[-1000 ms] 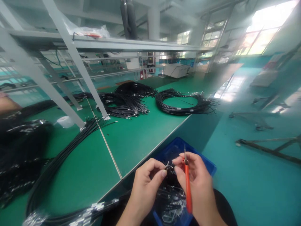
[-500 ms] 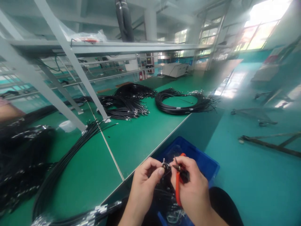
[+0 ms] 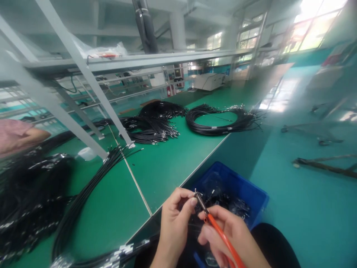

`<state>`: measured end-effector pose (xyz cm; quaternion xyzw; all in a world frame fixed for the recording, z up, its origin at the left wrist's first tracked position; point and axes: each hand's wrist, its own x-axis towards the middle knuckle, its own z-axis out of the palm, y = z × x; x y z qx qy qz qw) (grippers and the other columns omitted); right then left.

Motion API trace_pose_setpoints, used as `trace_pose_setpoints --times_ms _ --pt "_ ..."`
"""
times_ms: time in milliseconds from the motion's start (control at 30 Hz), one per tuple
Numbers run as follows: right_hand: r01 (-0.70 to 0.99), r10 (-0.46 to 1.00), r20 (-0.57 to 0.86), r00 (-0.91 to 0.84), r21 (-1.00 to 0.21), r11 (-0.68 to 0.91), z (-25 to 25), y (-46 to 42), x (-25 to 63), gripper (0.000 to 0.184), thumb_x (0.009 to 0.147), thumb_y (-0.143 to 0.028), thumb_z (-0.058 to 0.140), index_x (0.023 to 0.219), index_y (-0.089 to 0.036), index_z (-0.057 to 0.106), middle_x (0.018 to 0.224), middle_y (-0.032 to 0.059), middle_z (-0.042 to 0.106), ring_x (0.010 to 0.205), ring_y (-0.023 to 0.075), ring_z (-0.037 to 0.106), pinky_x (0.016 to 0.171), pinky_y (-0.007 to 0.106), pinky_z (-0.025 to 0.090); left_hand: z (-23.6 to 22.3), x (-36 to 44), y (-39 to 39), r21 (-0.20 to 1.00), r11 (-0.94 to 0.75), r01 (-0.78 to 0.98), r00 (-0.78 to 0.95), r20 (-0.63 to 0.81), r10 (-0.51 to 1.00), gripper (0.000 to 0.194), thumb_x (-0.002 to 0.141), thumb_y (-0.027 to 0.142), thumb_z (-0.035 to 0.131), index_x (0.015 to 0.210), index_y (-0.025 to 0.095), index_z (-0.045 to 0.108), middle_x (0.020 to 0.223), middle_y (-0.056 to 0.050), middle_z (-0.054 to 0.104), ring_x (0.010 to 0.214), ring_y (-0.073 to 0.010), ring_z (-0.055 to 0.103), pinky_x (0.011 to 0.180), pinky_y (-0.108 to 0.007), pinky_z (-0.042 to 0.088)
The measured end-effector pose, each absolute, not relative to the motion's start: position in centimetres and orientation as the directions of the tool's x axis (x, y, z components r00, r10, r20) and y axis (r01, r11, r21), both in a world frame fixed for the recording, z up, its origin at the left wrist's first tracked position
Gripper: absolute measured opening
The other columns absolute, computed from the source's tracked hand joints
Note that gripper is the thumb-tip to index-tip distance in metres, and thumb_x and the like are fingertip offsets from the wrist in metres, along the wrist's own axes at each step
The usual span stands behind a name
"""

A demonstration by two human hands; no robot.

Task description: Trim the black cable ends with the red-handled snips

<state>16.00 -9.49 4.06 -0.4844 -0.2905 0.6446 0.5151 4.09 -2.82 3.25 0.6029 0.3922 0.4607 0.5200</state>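
My left hand (image 3: pixel 175 217) is closed in a pinch around a small part with a thin metallic tip; most of this part is hidden by the fingers. In my right hand (image 3: pixel 231 227) is a pair of orange-handled pliers (image 3: pixel 221 233), pointing up and to the left. Their dark, narrow jaws reach the small part at my left fingertips. Below and behind both hands is a blue bin (image 3: pixel 255 197) with black pieces and clear plastic in it.
Bundled black cables (image 3: pixel 80 201) curve along the green table (image 3: pixel 145 169) on the left. Farther back are a cable coil (image 3: pixel 212 129) and more cable piles (image 3: pixel 156 130). Shelf posts (image 3: pixel 93 80) rise at left. Another person's arm (image 3: pixel 36 134) is at the left edge.
The pliers have turned in my right hand, from handles upright beside the palm to jaws pointing at the part in my left hand. My left hand keeps its pinch. The view has shifted slightly.
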Motion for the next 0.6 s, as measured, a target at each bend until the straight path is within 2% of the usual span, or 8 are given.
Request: trace_pose_setpoints --times_ms 133,367,600 --pt "-0.380 0.942 -0.331 0.055 -0.880 -0.286 4.2 -9.2 16.0 0.032 0.063 -0.032 0.072 0.083 -0.013 0.056 0.058 0.0025 0.066 0.028 0.0019 0.041 0.030 0.013 0.024 3.3 4.2 -2.8 0.988 -0.149 0.025 0.301 0.135 0.944 0.005 0.079 0.022 0.064 0.075 0.018 0.063 0.069 0.002 0.058 0.063 -0.0116 0.051 0.059 -0.021 0.042" --pt "-0.355 0.931 -0.363 0.046 -0.877 -0.325 4.5 -9.2 16.3 0.033 0.064 -0.036 0.073 0.083 -0.014 0.057 0.057 0.0017 0.066 0.026 0.0029 0.040 0.029 0.014 0.026 3.4 4.5 -2.6 0.993 -0.114 0.007 0.331 0.105 0.938 0.006 0.078 0.023 0.064 0.076 0.017 0.063 0.067 0.002 0.058 0.059 -0.0114 0.051 0.057 -0.020 0.042" --pt "-0.399 0.947 -0.322 -0.019 -0.866 -0.302 3.1 -9.8 17.3 0.040 0.068 -0.049 0.068 0.084 -0.016 0.053 0.052 -0.0014 0.062 0.024 0.0013 0.035 0.029 0.013 0.023 3.3 4.6 -2.7 0.992 -0.118 0.041 0.293 0.101 0.951 0.006 0.078 0.022 0.064 0.076 0.017 0.062 0.065 0.003 0.057 0.056 -0.0102 0.049 0.055 -0.020 0.040"
